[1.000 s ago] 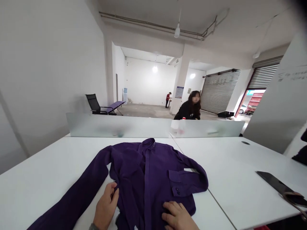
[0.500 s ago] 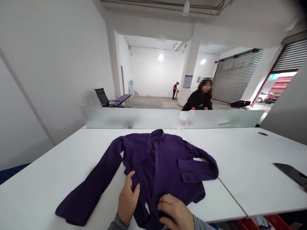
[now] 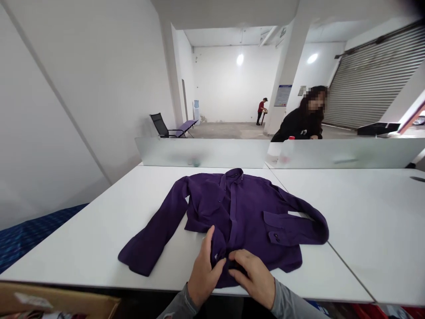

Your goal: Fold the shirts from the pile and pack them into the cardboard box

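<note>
A purple long-sleeved shirt (image 3: 249,208) with its collar at the far side lies spread on the white table (image 3: 93,239). One sleeve reaches out to the left; the other bends back across the shirt, its buttoned cuff on top. At the near hem, my left hand (image 3: 204,272) has the front panel's edge bunched between thumb and fingers, some fingers hidden by cloth. Close beside it on the right, my right hand (image 3: 254,277) is curled at the same hem, with dark cloth between thumb and fingertips.
A frosted divider (image 3: 206,153) runs along the table's far edge. Behind it sits a person in black (image 3: 299,122), beside a red-capped bottle (image 3: 291,138). A cardboard box (image 3: 96,305) is below the near left edge. Farther back are a folding chair (image 3: 159,126) and a person in red (image 3: 261,110).
My left hand has moved to the right relative to the shirt, drawing the left front panel inward and bunching it. Both hands are now closer together. The view has turned left and tilted downward.
</note>
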Demonstrator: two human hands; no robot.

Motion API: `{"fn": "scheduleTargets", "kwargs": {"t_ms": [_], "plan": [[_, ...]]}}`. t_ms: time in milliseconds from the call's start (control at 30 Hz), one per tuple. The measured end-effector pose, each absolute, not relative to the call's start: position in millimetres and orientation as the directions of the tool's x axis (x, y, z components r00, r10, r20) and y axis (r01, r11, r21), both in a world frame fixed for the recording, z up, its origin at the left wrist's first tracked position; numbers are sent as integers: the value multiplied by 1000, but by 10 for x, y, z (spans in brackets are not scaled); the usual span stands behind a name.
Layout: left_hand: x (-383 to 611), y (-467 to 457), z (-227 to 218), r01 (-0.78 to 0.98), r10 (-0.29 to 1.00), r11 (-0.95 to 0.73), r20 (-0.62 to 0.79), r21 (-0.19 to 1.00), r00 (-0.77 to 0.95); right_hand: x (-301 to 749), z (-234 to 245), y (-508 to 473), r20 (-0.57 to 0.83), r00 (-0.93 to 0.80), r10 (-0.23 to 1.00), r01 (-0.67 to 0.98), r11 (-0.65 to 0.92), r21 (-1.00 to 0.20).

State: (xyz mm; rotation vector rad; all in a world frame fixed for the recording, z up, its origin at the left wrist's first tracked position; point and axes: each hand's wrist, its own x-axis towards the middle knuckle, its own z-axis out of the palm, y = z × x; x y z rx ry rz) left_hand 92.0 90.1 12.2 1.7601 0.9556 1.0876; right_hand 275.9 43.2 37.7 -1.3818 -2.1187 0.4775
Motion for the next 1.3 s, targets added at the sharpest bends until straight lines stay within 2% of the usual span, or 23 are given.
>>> {"fn": "scheduleTargets", "kwargs": {"t_ms": [167, 267, 367, 433, 500, 600, 700, 767, 867, 933, 967, 1033, 1100, 1133, 1200, 1300], "plan": [[826, 1005, 78, 253, 947, -313, 282, 916, 151, 3118, 336, 373, 263, -365, 893, 831, 440, -341], [743, 1039, 247, 199, 951, -309, 304, 930, 56, 3397, 321, 349, 345, -359, 867, 840, 461, -286], [687, 1040, 411, 155, 941, -339, 336, 928, 50, 3580, 356, 282, 409, -312, 858, 826, 458, -330], [681, 1034, 426, 174, 946, -323, 319, 930, 49, 3645, 380, 226, 366, -326, 871, 805, 459, -375], [702, 1015, 360, 181, 969, -246, 237, 952, 70, 3698, 385, 184, 280, -359, 890, 790, 450, -417], [760, 949, 217, 163, 969, -176, 142, 971, 200, 3771, 372, 167, 216, -340, 915, 817, 401, -413], [781, 871, 186, 204, 942, -279, 226, 938, 250, 3748, 394, 157, 274, -299, 914, 836, 390, -386], [726, 844, 242, 225, 940, -325, 286, 919, 188, 3673, 443, 130, 320, -288, 903, 798, 411, -442], [510, 873, 336, 292, 934, -357, 340, 888, 107, 3646, 511, 115, 275, -382, 882, 698, 471, -539], [306, 955, 353, 427, 929, -362, 360, 829, 88, 3801, 505, 179, 292, -332, 897, 728, 440, -526], [199, 1020, 348, 511, 925, -358, 372, 782, 80, 3934, 480, 238, 343, -225, 912, 788, 377, -486], [4, 1199, 324, 674, 901, -362, 428, 644, 74, 4252, 399, 398, 456, 47, 889, 912, 148, -383], [-146, 1437, 304, 811, 856, -371, 505, 453, 110, 4534, 308, 572, 459, 156, 875, 962, -29, -273], [-201, 1571, 297, 862, 842, -366, 520, 350, 147, 4634, 271, 649, 421, 141, 896, 974, -50, -221], [-284, 1846, 285, 931, 862, -312, 468, 191, 193, 4768, 232, 767, 330, 26, 944, 988, 26, -153], [-381, 2197, 253, 968, 942, -223, 281, 115, 184, 5032, 279, 855, 253, -114, 961, 983, 146, -112]]}}
